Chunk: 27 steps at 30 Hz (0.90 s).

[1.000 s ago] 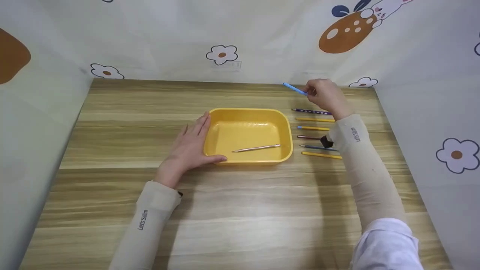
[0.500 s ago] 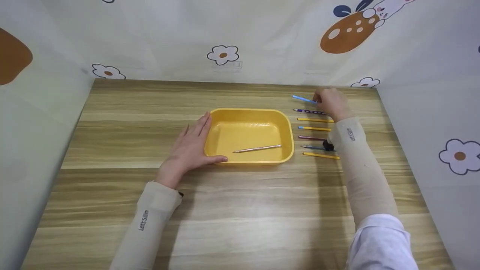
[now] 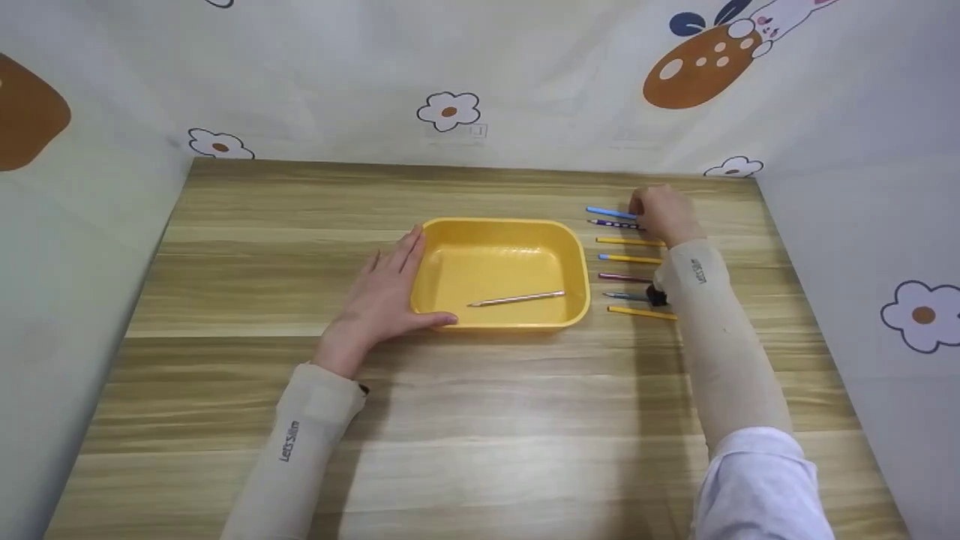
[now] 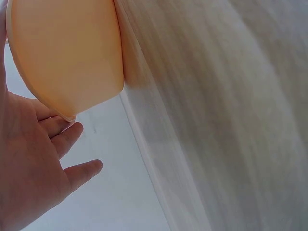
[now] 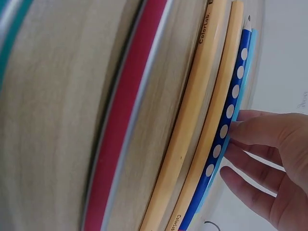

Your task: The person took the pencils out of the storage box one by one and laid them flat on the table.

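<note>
My left hand (image 3: 382, 292) lies along the left side of a yellow plastic tray (image 3: 577, 262), fingers straight against its side and thumb over the front rim. In the left wrist view its fingertips touch the tray's edge. Inside the tray is a silvery-pink pencil (image 3: 517, 299). At the back right, my right hand (image 3: 667, 214) pinches a light blue pencil (image 3: 609, 212) between thumb and fingers. That pencil lies right alongside a dark blue pencil with white dots (image 5: 227, 110). My hand hides its right end in the head view.
Below the dotted pencil, a column of pencils runs toward me: yellow (image 3: 626, 241), blue-ended yellow (image 3: 630, 259), dark red (image 3: 624, 277), grey-blue (image 3: 626, 296) and another yellow one (image 3: 641, 312). My right forearm covers their right ends. Patterned cloth walls (image 3: 337, 90) bound the wooden table.
My right hand has brought the light blue pencil down and toward me, from near the back wall to beside the dotted pencil. The left hand and tray stay put.
</note>
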Motion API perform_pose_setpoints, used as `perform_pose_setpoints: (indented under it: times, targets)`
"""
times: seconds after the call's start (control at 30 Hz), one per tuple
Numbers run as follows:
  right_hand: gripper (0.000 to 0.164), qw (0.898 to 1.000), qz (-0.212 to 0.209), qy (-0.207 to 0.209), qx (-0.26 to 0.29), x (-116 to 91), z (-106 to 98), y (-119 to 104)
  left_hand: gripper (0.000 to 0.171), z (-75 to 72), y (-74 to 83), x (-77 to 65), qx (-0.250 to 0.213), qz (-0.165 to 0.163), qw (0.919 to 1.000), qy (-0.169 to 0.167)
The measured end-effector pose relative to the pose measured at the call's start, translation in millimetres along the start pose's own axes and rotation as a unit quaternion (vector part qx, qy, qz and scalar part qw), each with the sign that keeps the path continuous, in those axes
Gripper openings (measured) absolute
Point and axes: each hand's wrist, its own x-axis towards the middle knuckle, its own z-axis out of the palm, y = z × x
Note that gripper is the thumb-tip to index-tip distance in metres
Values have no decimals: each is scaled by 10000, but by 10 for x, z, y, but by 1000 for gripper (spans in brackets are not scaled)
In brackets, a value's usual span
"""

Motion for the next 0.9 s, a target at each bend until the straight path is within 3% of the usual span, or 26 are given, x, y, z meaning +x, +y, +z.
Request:
perform_pose_setpoints:
  times: [0.63,0.9]
  targets:
    - [19,9997,98,-35,228,-62,-109,38,130,-18,17,-8,-68,-46,9999,-80]
    - [18,9993,-122,183,303,-147,-218,-16,130,-10,10,-7,-75,-34,9999,-70]
